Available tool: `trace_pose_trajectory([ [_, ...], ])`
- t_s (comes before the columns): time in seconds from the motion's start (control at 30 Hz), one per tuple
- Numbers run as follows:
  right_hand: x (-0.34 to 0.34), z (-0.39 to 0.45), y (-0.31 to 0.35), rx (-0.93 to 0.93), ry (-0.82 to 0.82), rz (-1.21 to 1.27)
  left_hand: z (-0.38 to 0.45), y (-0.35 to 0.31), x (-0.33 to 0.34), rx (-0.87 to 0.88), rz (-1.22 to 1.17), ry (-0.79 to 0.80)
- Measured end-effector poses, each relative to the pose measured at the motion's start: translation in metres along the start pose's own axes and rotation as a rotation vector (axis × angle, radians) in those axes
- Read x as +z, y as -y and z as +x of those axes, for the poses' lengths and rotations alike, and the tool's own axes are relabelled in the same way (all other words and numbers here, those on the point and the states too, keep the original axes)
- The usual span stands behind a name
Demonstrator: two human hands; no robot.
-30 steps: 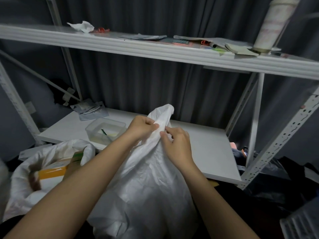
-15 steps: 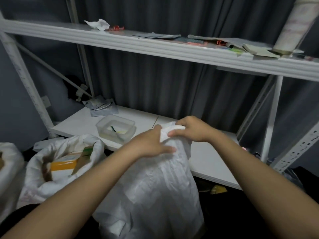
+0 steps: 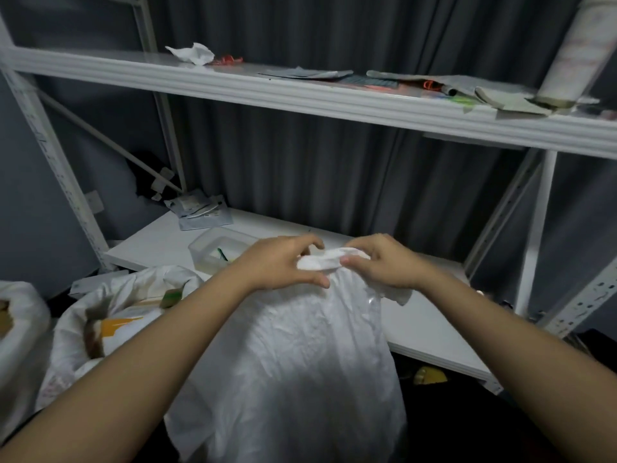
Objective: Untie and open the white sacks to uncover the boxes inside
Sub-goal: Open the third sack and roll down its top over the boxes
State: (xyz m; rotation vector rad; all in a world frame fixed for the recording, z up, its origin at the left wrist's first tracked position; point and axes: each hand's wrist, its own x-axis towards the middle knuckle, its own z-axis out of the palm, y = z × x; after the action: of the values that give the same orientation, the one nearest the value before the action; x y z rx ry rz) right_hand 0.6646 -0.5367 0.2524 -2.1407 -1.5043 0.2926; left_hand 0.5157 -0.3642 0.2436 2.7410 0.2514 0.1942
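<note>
A tall white sack [image 3: 293, 362] stands in front of me, its neck bunched into a twisted knot at the top. My left hand [image 3: 280, 265] curls round the left side of that knot. My right hand [image 3: 384, 265] pinches the knot's right side, with a loose flap of sack hanging below it. What the sack holds is hidden. To the left, a second white sack [image 3: 83, 315] lies open and shows a box with an orange band [image 3: 120, 325]. A third white sack [image 3: 20, 315] sits at the far left edge.
A white metal rack stands behind the sacks. Its lower shelf [image 3: 427, 329] holds a clear plastic tub [image 3: 217, 248] and foil packets [image 3: 200, 212]. The upper shelf [image 3: 300, 95] carries papers, a crumpled tissue and a roll [image 3: 574, 51]. Dark curtains hang behind.
The sack's tall neck has been pressed down and bunched low. My hands moved apart to either side of the knot. The view shifted to the left.
</note>
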Motion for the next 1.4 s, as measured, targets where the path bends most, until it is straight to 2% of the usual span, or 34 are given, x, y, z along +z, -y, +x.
trace_pose_trajectory([
  [0.07, 0.014, -0.009, -0.005, -0.125, -0.264, -0.110, -0.002, 0.008, 0.007, -0.064, -0.185, 0.083],
  [0.1, 0.018, -0.015, -0.007, -0.172, -0.338, -0.180, -0.001, 0.012, 0.013, -0.027, -0.158, 0.070],
  [0.13, 0.019, -0.019, -0.009, -0.183, -0.337, -0.266, 0.000, 0.014, 0.019, 0.022, -0.072, 0.033],
  [0.23, 0.019, -0.019, 0.000, -0.134, -0.079, -0.607, 0.001, 0.011, 0.032, 0.220, 0.299, -0.075],
  [0.3, 0.023, -0.014, 0.008, -0.097, 0.080, -0.550, 0.003, 0.010, 0.037, 0.364, 0.403, -0.152],
  [0.33, 0.025, -0.014, 0.008, -0.081, 0.120, -0.544, 0.002, 0.010, 0.036, 0.360, 0.398, -0.165],
  [0.37, 0.027, -0.015, 0.007, -0.112, 0.085, -0.622, 0.002, 0.014, 0.033, 0.286, 0.321, -0.168],
  [0.43, 0.032, -0.021, -0.004, -0.235, -0.076, -0.852, 0.000, 0.027, 0.029, 0.075, 0.096, -0.094],
  [0.47, 0.033, -0.025, -0.007, -0.247, -0.121, -0.901, -0.002, 0.033, 0.030, 0.043, 0.041, -0.036],
  [0.53, 0.040, -0.027, -0.006, -0.200, -0.041, -0.821, -0.005, 0.033, 0.037, 0.099, 0.160, -0.023],
  [0.6, 0.045, -0.025, 0.000, -0.052, 0.169, -0.503, -0.006, 0.023, 0.042, 0.210, 0.370, -0.112],
  [0.63, 0.047, -0.021, 0.003, -0.040, 0.203, -0.396, -0.006, 0.018, 0.044, 0.259, 0.393, -0.157],
  [0.67, 0.048, -0.020, 0.003, -0.054, 0.182, -0.385, -0.006, 0.016, 0.044, 0.281, 0.349, -0.172],
  [0.77, 0.050, -0.024, -0.001, -0.138, -0.058, -0.787, -0.005, 0.028, 0.035, 0.111, 0.096, -0.031],
  [0.83, 0.060, -0.029, 0.006, -0.142, -0.082, -0.855, -0.005, 0.036, 0.038, 0.119, 0.173, 0.019],
  [0.9, 0.064, -0.028, 0.020, -0.036, -0.050, -0.688, -0.006, 0.030, 0.041, 0.263, 0.379, -0.102],
  [0.97, 0.066, -0.019, 0.021, 0.000, 0.012, -0.614, -0.005, 0.024, 0.043, 0.345, 0.414, -0.134],
  [1.0, 0.068, -0.017, 0.018, -0.077, -0.017, -0.689, -0.005, 0.024, 0.041, 0.297, 0.353, -0.064],
  [1.03, 0.069, -0.015, 0.012, -0.195, -0.134, -0.793, -0.008, 0.023, 0.034, 0.182, 0.210, 0.055],
  [1.07, 0.069, -0.018, 0.008, -0.206, -0.170, -0.843, -0.009, 0.025, 0.027, 0.076, 0.030, 0.163],
  [1.1, 0.071, -0.021, 0.005, -0.179, -0.199, -0.855, -0.010, 0.028, 0.025, 0.041, -0.097, 0.214],
  [1.13, 0.073, -0.024, 0.003, -0.181, -0.188, -0.844, -0.010, 0.030, 0.026, 0.069, -0.083, 0.205],
  [1.2, 0.075, -0.025, 0.009, -0.068, -0.028, -0.632, -0.012, 0.030, 0.028, 0.170, 0.187, 0.075],
  [1.23, 0.073, -0.023, 0.012, 0.045, 0.062, -0.401, -0.013, 0.030, 0.032, 0.247, 0.354, -0.021],
  [1.27, 0.073, -0.021, 0.011, 0.128, 0.109, -0.178, -0.014, 0.030, 0.038, 0.319, 0.431, -0.104],
  [1.3, 0.076, -0.020, 0.009, 0.101, 0.091, -0.093, -0.015, 0.031, 0.042, 0.374, 0.439, -0.157],
  [1.33, 0.078, -0.021, 0.011, 0.063, 0.057, -0.112, -0.016, 0.033, 0.045, 0.384, 0.404, -0.153],
  [1.4, 0.084, -0.025, 0.010, -0.079, -0.105, -0.441, -0.018, 0.037, 0.038, 0.193, 0.158, 0.047],
])
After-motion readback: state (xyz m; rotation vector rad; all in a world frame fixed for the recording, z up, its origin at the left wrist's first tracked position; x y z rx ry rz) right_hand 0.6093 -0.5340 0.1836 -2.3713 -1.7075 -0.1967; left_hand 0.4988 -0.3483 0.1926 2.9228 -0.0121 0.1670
